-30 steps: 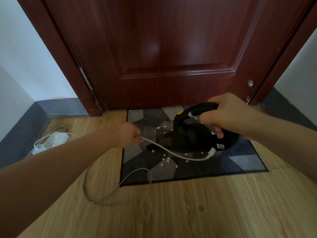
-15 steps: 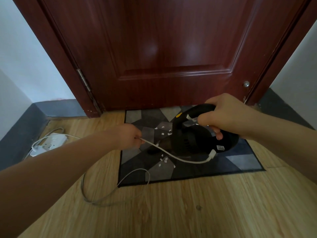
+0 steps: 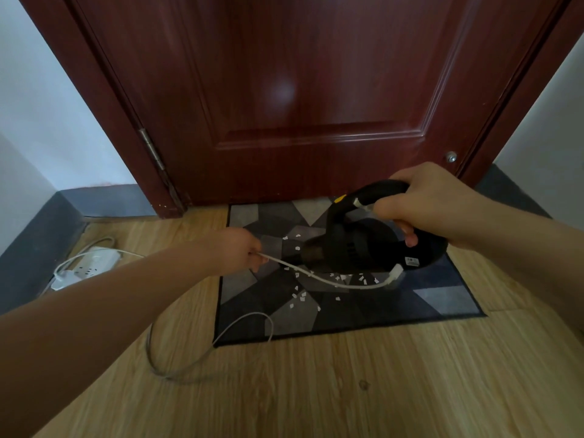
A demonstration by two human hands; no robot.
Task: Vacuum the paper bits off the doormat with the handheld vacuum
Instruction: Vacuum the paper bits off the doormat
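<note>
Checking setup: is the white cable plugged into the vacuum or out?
Plugged in: the white cable ends in a connector seated at the rear of the handheld vacuum; the left hand pinches it.

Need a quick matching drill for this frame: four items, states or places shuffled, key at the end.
Things:
1. handheld vacuum
2. white cord
3. paper bits
4. power strip

Places or states:
A. scattered on the doormat
B. on the wood floor near the left wall
C. held by its top handle in the right hand
D. pinched in the left hand, plugged into the vacuum's rear

Pairs: 1-C, 2-D, 3-A, 4-B
</note>
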